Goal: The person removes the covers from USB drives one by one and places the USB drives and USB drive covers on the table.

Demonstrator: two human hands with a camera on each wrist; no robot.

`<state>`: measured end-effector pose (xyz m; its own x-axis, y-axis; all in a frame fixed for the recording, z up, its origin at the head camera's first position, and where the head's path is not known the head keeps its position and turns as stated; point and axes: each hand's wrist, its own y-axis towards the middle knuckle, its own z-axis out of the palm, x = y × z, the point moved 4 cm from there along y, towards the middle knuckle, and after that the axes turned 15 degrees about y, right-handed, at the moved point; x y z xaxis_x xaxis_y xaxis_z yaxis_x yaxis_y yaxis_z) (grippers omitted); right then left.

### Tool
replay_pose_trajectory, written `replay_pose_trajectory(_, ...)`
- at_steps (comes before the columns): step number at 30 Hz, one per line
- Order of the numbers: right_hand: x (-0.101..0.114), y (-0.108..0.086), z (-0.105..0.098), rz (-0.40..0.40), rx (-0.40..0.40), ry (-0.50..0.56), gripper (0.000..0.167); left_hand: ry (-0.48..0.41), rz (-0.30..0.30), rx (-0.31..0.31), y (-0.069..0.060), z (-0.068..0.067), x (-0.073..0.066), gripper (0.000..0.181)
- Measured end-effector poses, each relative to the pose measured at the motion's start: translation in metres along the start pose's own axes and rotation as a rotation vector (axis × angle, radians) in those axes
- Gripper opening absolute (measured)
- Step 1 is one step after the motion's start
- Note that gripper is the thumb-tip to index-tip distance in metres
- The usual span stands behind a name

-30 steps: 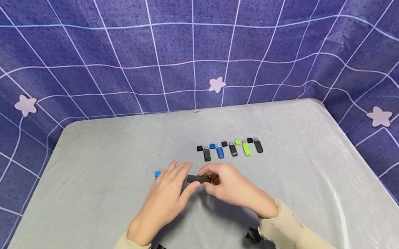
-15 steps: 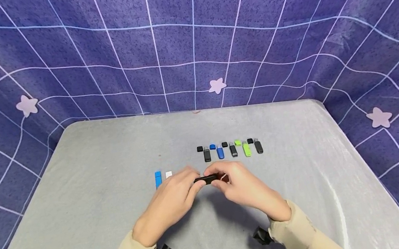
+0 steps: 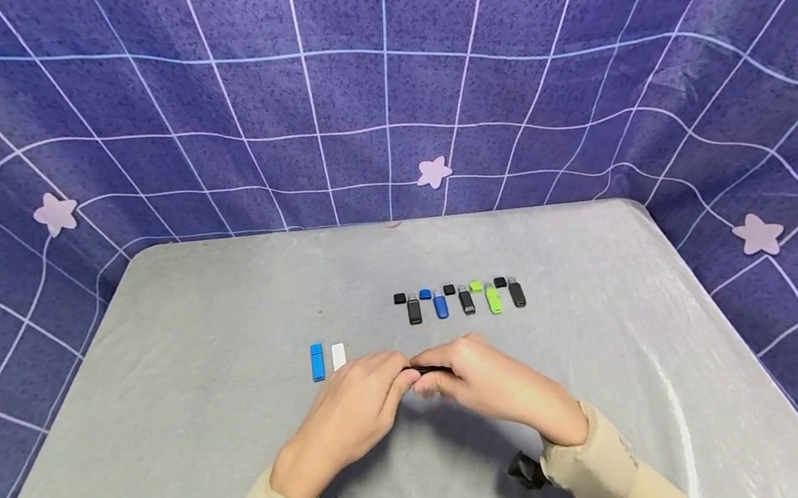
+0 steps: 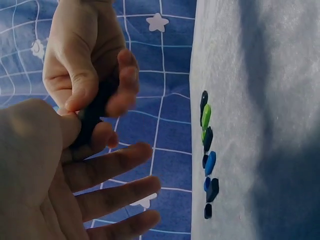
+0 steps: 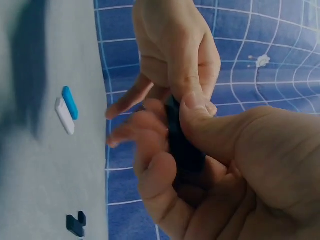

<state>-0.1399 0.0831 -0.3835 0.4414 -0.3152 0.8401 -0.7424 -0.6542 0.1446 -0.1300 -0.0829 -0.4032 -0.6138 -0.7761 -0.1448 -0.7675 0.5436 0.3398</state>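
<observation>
A black USB flash drive [image 3: 436,369] is between my two hands, raised off the table, mostly hidden by fingers. My left hand [image 3: 347,403] pinches one end with thumb and forefinger; its other fingers are extended in the left wrist view. My right hand [image 3: 504,387] grips the other end, fingers curled round the dark body [image 5: 185,142] in the right wrist view. Whether the cap is on the drive cannot be seen. Left of the hands lie a blue USB flash drive [image 3: 317,362] and a white one [image 3: 338,355], side by side.
Farther back on the grey cloth-covered table [image 3: 225,305], uncapped flash drives stand in a row: black [image 3: 415,311], blue [image 3: 440,305], green [image 3: 493,300] and more black. Their caps, such as the blue cap [image 3: 424,294], lie beside them. A purple curtain [image 3: 347,87] surrounds the table.
My left hand has moved right, from spread fingers beside the black flash drive to pinching its end. The hands have come together, covering more of it. The blue and white drives have come into view.
</observation>
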Motion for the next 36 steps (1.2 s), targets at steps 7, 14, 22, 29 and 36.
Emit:
replay_pose_trajectory(7, 0.0022, -0.0014, -0.0001, 0.047, 0.029, 0.009, 0.036, 0.001, 0.011, 0.04, -0.0023, 0.0011, -0.001, 0.023)
replay_pose_trajectory(14, 0.0027, -0.0025, 0.0008, -0.01, 0.063, -0.013, 0.013, -0.022, 0.051, 0.086, -0.0024, 0.0036, -0.0026, 0.026)
replay_pose_trajectory(22, -0.0005, -0.0048, 0.0048, -0.047, 0.105, -0.044, 0.017, -0.101, 0.057, 0.206, -0.0035, 0.0065, 0.001, 0.039)
replay_pose_trajectory(29, 0.0006, -0.0077, 0.0016, -0.062, 0.14, -0.039, 0.014, -0.149, 0.08, 0.242, -0.0039, 0.0063, 0.0002, 0.039)
replay_pose_trajectory(36, 0.0033, -0.0094, -0.0016, -0.074, 0.177, -0.013, 0.019, -0.174, 0.113, 0.194, -0.0063, 0.0017, -0.0025, 0.036)
